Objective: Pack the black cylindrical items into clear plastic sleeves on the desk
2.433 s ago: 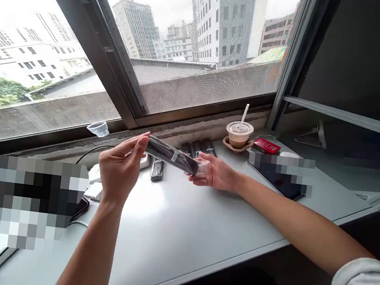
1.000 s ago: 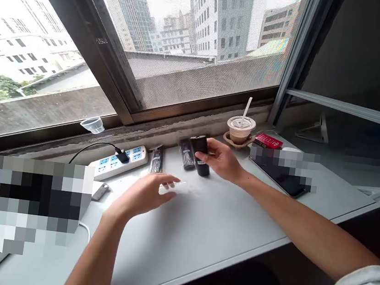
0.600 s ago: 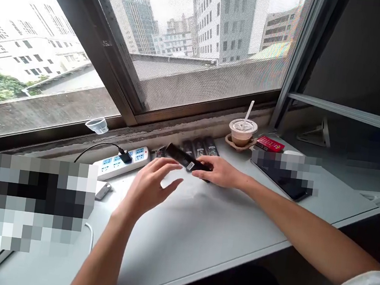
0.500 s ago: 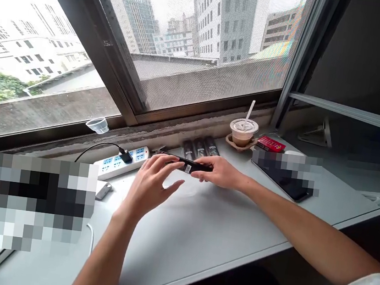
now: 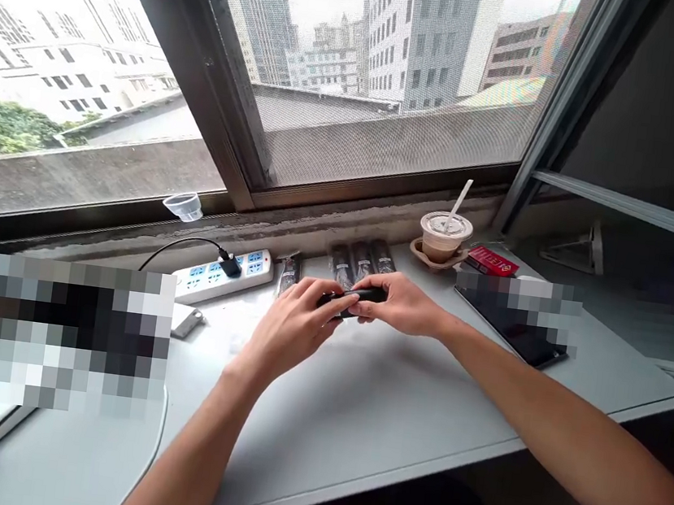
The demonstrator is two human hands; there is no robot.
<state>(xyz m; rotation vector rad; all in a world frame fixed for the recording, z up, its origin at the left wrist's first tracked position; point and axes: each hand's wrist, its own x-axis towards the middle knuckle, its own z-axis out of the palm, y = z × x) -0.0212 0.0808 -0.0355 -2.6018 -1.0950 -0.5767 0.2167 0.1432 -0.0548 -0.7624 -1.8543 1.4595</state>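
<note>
"Power strip (image 5: 223,275) at the far left, with a black plug (image 5: 230,265) in it. What follows?"

"One wrapped packet (image 5: 289,267) near its right end, then the left hand (image 5: 295,317), thumb and fingers pinching one end of a black object (image 5: 372,294)."

"Anything that could go wrong there?"

"I'd say a slip: if those fingers slackened while the other hand pulled or twisted, it could drop onto the desk (image 5: 351,434)."

"And how does it look?"

"Dark, slim and elongated, lying roughly level between both hands. Fingers cover its middle, so I can't read any markings."

"Behind it?"

"Three wrapped packets (image 5: 363,260) in a row, toward the window."

"Next, the right hand (image 5: 408,304)?"

"Pinching the other end, thumb against fingers. Beyond stands a lidded cup (image 5: 444,237) with a straw; a careless outward swing might tip it over the dark tablet (image 5: 517,336) farther right."
</note>
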